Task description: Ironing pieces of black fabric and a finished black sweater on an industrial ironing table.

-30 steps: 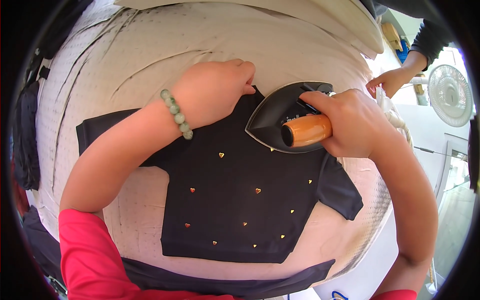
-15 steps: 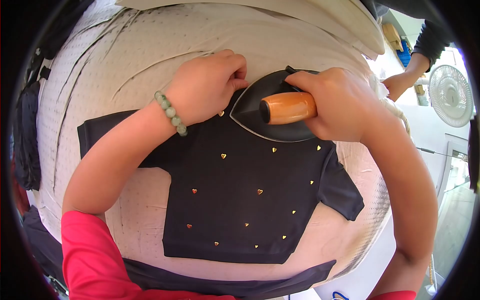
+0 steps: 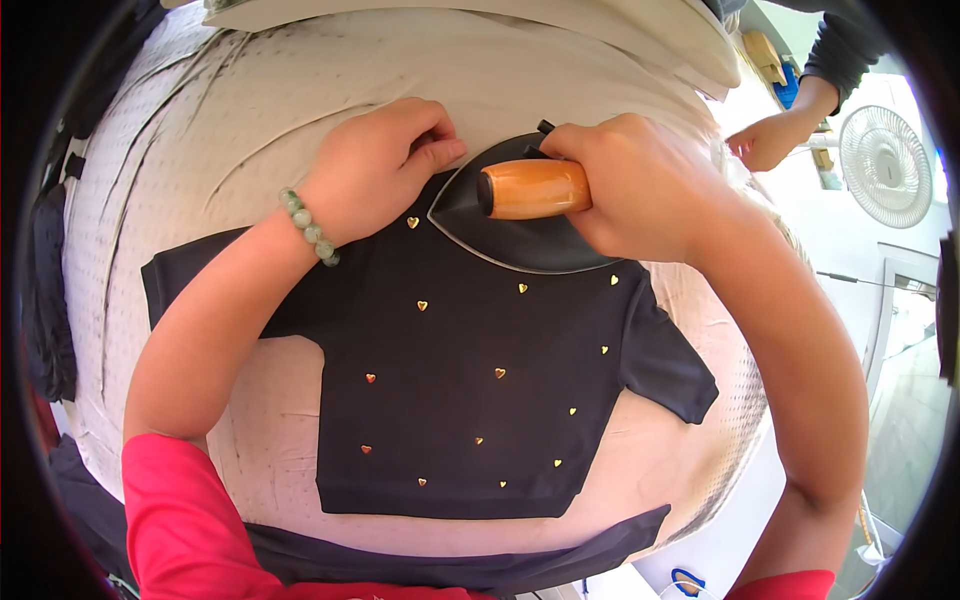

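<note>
A black short-sleeved top [image 3: 450,400] dotted with small gold hearts lies spread on a padded, pale cloth-covered board. My right hand [image 3: 630,185] is closed round the orange handle of a dark iron [image 3: 520,240]. The iron's soleplate rests over the top's upper part, its point facing left. Just left of that point, my left hand [image 3: 385,165] is curled at the garment's upper edge, thumb toward the iron. Its fingertips are tucked under, so what they pinch, if anything, is hidden. A green bead bracelet [image 3: 308,225] circles my left wrist.
Dark fabric [image 3: 450,565] lies along the board's near edge. A pale padded piece [image 3: 480,25] spans the far side. At upper right, another person's hand [image 3: 775,140] and dark sleeve reach in beside a white fan [image 3: 885,165]. Dark cloth [image 3: 48,290] hangs at the left.
The view has shifted, so board, top and fan appear further left. Both hands and the iron keep nearly the same place on the garment.
</note>
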Available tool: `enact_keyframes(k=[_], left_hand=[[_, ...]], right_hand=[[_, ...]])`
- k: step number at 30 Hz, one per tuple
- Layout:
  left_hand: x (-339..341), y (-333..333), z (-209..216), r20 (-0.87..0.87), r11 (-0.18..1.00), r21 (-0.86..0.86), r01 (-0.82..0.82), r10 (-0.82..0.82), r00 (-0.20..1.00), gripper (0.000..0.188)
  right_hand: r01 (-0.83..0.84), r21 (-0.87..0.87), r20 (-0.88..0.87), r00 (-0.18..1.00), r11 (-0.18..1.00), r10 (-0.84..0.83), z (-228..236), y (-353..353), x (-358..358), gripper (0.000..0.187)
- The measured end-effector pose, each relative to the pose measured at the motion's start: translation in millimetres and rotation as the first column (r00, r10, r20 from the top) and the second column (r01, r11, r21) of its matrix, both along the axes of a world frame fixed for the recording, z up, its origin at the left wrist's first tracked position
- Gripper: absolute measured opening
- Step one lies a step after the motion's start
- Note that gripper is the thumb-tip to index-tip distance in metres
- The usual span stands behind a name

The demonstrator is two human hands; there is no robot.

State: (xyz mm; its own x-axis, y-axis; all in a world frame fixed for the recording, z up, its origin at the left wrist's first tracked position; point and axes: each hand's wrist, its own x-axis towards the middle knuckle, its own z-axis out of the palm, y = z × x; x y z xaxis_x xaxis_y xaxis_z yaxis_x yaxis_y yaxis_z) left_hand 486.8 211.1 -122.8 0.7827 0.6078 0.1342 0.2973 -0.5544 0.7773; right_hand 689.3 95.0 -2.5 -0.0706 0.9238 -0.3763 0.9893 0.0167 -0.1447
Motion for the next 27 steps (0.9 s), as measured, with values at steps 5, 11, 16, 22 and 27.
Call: enact_keyframes(k=[5,11,16,22,27], left_hand=[[1,-2,-1,-0.003,0.999,0.043,-0.007,0.007,1.0,0.015],[0,-6,7,-0.083,0.999,0.047,0.002,0.002,0.997,0.017],[-9,-5,9,-0.11,0.994,0.11,0.002,0.01,0.994,0.022],[-10,-59,24,-0.229,0.822,0.56,0.106,0.03,0.973,0.085],[7,-135,27,-0.214,0.843,0.419,0.337,-0.269,0.939,0.091]], right_hand=[[0.061,0.019,-0.032,0.998,0.998,-0.061,-4,1,7,0.032],[0.455,0.223,0.024,0.881,0.862,-0.472,26,-51,12,0.034],[0.762,0.21,-0.176,0.646,0.612,-0.743,49,-183,8,0.04],[0.91,0.149,-0.089,0.401,0.386,-0.912,42,-375,26,0.02],[0.942,0.182,-0.106,0.303,0.281,-0.947,2,-475,40,0.012]])
